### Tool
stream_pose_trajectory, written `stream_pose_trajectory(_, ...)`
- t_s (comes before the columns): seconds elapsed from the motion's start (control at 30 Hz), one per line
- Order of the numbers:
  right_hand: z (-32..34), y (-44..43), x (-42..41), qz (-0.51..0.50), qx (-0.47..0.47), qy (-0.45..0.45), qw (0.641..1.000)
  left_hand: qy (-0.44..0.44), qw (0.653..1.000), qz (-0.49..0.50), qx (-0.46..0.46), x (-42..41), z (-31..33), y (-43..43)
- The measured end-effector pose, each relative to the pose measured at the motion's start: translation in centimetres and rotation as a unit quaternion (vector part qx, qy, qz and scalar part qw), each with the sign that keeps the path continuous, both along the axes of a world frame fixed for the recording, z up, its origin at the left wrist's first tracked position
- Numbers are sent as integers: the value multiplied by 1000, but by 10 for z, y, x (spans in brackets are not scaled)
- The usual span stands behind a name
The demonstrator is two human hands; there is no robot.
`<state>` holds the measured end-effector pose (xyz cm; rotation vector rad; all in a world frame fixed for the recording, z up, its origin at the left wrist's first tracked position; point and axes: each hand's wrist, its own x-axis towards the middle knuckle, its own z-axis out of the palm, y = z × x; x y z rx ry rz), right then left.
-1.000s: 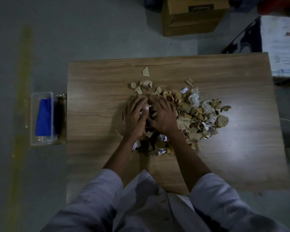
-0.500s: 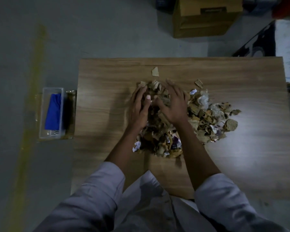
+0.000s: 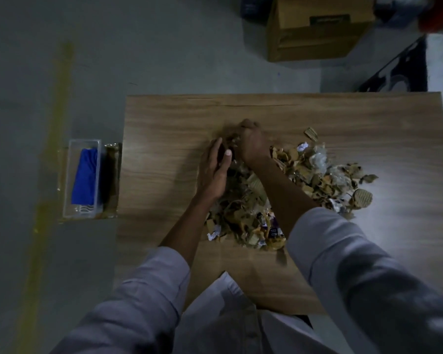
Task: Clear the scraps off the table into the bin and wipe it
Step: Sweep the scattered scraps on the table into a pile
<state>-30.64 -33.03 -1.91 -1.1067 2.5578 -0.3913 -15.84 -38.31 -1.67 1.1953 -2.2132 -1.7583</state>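
From the head view, a wooden table (image 3: 164, 129) fills the middle of the frame, and the scraps (image 3: 315, 175) (torn cardboard, crumpled paper and wrappers) lie heaped on it from the centre out to the centre right. The left hand (image 3: 213, 175) lies with fairly straight fingers pressed against the pile's left side, thumb towards the heap. The right hand (image 3: 252, 144) sits just above it at the pile's far end, fingers curled downward. It is blurred, so I cannot tell whether it grips any scraps. On the floor at centre left, just beside the table's edge, a clear plastic container (image 3: 71, 159) holds a blue cloth (image 3: 85, 180). A cardboard box (image 3: 317, 34) stands at the top.
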Motion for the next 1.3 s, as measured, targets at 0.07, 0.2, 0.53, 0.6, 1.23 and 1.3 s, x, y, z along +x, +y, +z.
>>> stream_pose_trajectory(0.07, 3, 3, -1, -4, -22, -17, 1000, 0, 999, 0, -36, -3, 11, 7)
stream_pose_trajectory(0.2, 34, 36, 1, -28, -132, -41, 990, 28, 994, -40, -96, -13, 39, 30)
stream_pose_trajectory(0.53, 13, 136, 50, -64, -157, -91, 981, -37, 929, -236, -281, -24, 30, 92)
stream_pose_trajectory(0.6, 10, 140, 49, -74, -188, -115, 973, -69, 914, -263, -300, -27, 30, 95)
stream_pose_trajectory(1.23, -23, 298, -25, -371, -202, -118, 899, -124, 864, -332, -358, -60, -9, 189)
stream_pose_trajectory(1.3, -21, 287, -31, -304, -195, -141, 922, -133, 861, -328, -365, -62, -10, 188)
